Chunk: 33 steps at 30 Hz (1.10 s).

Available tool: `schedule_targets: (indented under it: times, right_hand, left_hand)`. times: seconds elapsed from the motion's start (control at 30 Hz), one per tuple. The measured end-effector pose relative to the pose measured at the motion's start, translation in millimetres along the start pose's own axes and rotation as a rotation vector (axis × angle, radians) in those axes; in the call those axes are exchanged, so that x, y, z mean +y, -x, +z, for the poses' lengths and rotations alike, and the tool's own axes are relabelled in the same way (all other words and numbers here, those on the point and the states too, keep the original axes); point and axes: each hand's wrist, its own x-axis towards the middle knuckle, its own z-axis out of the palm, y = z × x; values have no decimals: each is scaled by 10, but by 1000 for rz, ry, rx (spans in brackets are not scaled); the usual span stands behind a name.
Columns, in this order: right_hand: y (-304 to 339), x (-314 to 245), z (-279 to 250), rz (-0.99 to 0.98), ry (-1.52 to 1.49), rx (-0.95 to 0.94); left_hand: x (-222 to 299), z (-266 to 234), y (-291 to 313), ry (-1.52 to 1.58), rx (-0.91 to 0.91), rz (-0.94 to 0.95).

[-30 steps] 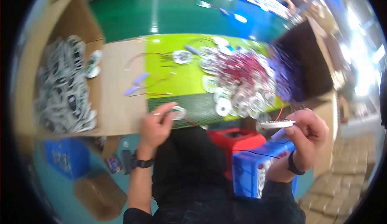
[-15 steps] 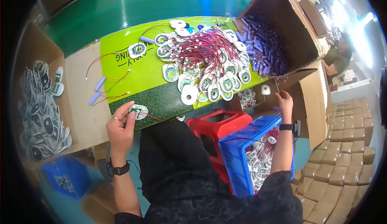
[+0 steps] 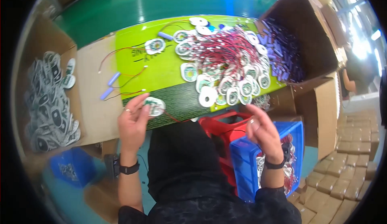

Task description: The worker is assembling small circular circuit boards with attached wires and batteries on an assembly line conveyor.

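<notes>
My left hand (image 3: 134, 128) is closed at the near edge of the table, thumb and fingers pinching a white oval module with a green circuit board (image 3: 155, 107). A red wire trails from this module to the right. Over the front edge of the blue crate hovers my right hand (image 3: 264, 133), fingers stretched out and somewhat blurred, with nothing visible in them. Beyond it lies a heap of white ring-shaped modules (image 3: 207, 96) with a tangle of red wires (image 3: 225, 46). Further left, another wired module (image 3: 155, 46) rests near purple cylindrical cells (image 3: 107, 93).
A carton of purple cells (image 3: 318, 42) stands at the right, a carton of white-and-grey oval parts (image 3: 71, 121) at the left. The blue crate (image 3: 240, 151) holds wired modules beside a red stool (image 3: 217, 123). Behind is a green surface (image 3: 100, 10); stacked cartons (image 3: 334, 175) stand lower right.
My right hand has come back leftward and nearer from beside the right carton. My left hand keeps its pinch on the module. The whole view has shifted a little.
</notes>
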Motion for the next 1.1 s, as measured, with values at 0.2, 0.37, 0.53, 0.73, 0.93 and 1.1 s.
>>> schedule_targets:
  times: [0.2,0.37,0.53,0.73,0.93,1.1]
  right_hand:
    - [-356,-142,899,33,-59,-384]
    - [-500,-216,1299,18,178,-392]
    - [-531,-200,1482,-160,424,-343]
    - [-493,-182,1565,-249,419,-209]
    - [-466,-245,1549,-237,277,-83]
    - [-472,-287,1502,-60,-12,-96]
  left_hand:
    - [189,126,182,44,-157,51]
    - [396,122,320,-120,-168,132]
    - [521,161,386,-205,-142,121]
    - [388,201,321,-95,-66,209]
    - [475,216,313,-164,-39,286]
    - [582,218,309,-267,-55,385]
